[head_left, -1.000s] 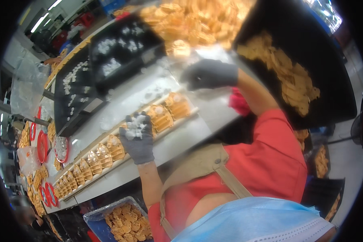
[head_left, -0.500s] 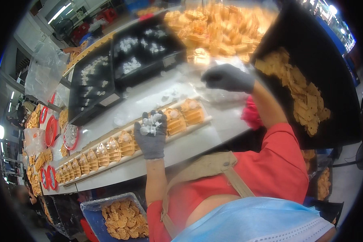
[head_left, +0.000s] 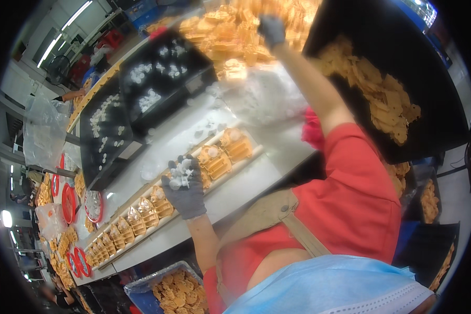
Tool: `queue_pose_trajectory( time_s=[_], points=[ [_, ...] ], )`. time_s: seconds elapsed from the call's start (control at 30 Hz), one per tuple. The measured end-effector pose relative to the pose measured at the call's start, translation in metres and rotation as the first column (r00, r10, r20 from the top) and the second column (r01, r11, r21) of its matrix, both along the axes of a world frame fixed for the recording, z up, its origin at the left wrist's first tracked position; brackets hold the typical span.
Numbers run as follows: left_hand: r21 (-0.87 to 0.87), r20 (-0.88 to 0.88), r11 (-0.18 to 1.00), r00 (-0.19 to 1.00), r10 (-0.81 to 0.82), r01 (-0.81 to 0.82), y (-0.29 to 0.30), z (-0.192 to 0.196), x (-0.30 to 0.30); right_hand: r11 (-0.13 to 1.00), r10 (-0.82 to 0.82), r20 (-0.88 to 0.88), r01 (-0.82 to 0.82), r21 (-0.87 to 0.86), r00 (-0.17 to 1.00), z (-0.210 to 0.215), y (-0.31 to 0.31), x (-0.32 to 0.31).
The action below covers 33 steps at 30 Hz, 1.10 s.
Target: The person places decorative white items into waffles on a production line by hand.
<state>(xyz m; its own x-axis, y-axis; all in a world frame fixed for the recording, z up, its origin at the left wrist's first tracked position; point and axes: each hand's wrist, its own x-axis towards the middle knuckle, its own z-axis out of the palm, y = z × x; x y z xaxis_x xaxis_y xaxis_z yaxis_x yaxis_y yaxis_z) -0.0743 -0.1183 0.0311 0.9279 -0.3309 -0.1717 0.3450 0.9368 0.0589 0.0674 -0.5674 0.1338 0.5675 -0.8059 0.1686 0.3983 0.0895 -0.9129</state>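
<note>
My left hand (head_left: 187, 196), in a grey glove, has its fingers curled up around a cluster of small white plastic parts (head_left: 182, 172). Just beside it, a long row of orange plastic housings (head_left: 215, 163) runs along a pale rail on the table. Some housings nearest that hand carry a white round piece. Stretched far forward, my grey-gloved right hand (head_left: 271, 32) is over the big heap of orange plastic parts (head_left: 222, 29). Motion smears its fingers, so their grip is hidden.
Two black trays (head_left: 159, 99) with white parts stand left of the heap. Clear plastic bags (head_left: 267, 94) and loose white pieces lie mid-table. At right sits a large black bin (head_left: 429, 78) with flat orange parts; a blue crate (head_left: 141, 293) stands below. Another person's hand (head_left: 74, 94) shows far left.
My right hand has moved forward from above the clear bags to the orange heap. The left hand keeps its white parts, and the whole view has shifted slightly.
</note>
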Motion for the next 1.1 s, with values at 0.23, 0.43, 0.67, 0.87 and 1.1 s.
queue_pose_trajectory(
  time_s=[0.23, 0.43, 0.67, 0.87, 1.1],
  points=[
    [0.143, -0.009, 0.983, 0.994, 0.113, -0.111, -0.037, 0.018, -0.006, 0.835, -0.518, -0.113, 0.473, -0.280, 0.848, -0.104, -0.225, 0.132],
    [0.178, -0.043, 0.974, 0.988, 0.149, -0.139, -0.070, 0.037, 0.011, 0.640, -0.637, -0.527, 0.005, -0.768, 0.563, -0.089, -0.263, 0.125],
    [0.121, 0.006, 0.990, 0.997, 0.078, -0.078, -0.077, 0.045, 0.030, 0.274, -0.933, -0.358, -0.689, -0.671, -0.023, -0.024, -0.229, 0.074],
    [0.165, -0.009, 0.981, 0.994, 0.107, -0.104, -0.066, 0.039, 0.028, 0.379, -0.817, -0.534, -0.495, -0.782, 0.217, -0.012, -0.192, 0.054],
    [-0.014, -0.052, 0.998, 0.997, 0.059, -0.060, -0.043, 0.019, 0.024, 0.408, -0.807, -0.548, -0.463, -0.787, 0.221, -0.009, -0.170, 0.045]
  ],
)
